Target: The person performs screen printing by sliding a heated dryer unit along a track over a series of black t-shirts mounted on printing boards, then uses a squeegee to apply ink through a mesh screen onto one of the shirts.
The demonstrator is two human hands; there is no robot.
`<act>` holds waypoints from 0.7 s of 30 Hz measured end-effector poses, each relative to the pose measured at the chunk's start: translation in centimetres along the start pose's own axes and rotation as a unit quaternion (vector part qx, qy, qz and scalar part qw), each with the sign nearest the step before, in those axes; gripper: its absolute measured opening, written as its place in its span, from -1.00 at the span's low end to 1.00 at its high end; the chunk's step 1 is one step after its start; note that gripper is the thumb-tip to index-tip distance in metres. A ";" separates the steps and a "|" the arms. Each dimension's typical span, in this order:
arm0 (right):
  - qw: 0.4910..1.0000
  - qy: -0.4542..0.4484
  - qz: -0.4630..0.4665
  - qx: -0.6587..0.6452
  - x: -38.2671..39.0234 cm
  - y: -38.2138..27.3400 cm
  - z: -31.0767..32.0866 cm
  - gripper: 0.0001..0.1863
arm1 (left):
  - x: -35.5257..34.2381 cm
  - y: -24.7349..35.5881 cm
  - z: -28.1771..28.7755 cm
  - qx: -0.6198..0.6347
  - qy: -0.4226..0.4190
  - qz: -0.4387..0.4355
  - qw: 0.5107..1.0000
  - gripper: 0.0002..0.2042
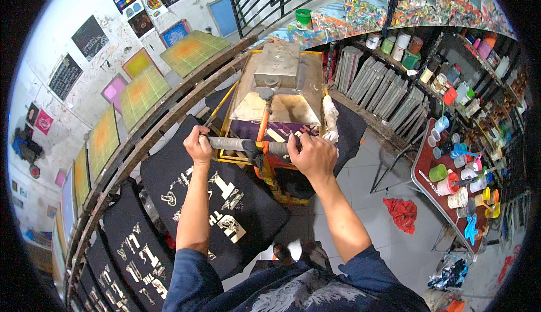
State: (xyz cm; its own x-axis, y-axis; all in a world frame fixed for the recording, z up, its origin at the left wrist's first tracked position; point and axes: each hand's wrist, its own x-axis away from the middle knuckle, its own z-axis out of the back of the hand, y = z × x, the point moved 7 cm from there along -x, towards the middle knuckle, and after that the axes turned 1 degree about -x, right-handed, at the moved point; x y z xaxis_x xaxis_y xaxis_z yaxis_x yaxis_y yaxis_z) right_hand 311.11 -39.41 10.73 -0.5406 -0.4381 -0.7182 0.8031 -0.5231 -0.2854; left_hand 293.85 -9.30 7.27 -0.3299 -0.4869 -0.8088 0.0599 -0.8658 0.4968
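My left hand (200, 146) is closed round the left end of a grey-wrapped handlebar (228, 145). The bar's right part is in the grip of my right hand (313, 155). The handlebar belongs to a yellow metal frame (226, 125) that carries a metal dryer hood (310, 84) with sloping sides. An orange cable (263, 123) runs down from the hood to the bar's middle. Beneath the hood lies dark fabric, mostly hidden. Left of the frame, a black shirt (262, 208) with a cream print is spread flat, below my left forearm.
More printed black shirts (138, 250) lie in a row along a curved wooden rail (107, 191). At the right stand a red table (424, 157) with paint pots and shelves with stacked screens (383, 81). A red cloth (400, 215) lies on the tiled floor.
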 end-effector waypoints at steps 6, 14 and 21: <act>1.000 -0.024 -0.003 -0.008 -0.9 0.5 -0.5 -0.58 | -0.2 0.0 -0.1 -0.013 -0.027 0.019 0.999 -0.74; 0.985 -0.150 0.034 -0.082 0.3 0.2 -0.5 -0.51 | -0.3 0.2 0.1 0.011 -0.029 0.114 0.993 -0.83; 0.983 -0.144 0.069 -0.089 0.3 -0.3 -0.6 -0.52 | -1.6 2.4 -0.7 0.002 -0.077 0.240 0.968 -0.87</act>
State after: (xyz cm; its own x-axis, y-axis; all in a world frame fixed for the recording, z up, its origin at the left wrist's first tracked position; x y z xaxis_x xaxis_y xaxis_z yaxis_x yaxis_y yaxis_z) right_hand 310.87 -38.96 10.28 -0.4521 -0.6980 -0.5553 0.8907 -0.3202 -0.3227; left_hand 295.20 -10.65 9.50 -0.4018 -0.8094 -0.4282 0.2380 -0.5439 0.8047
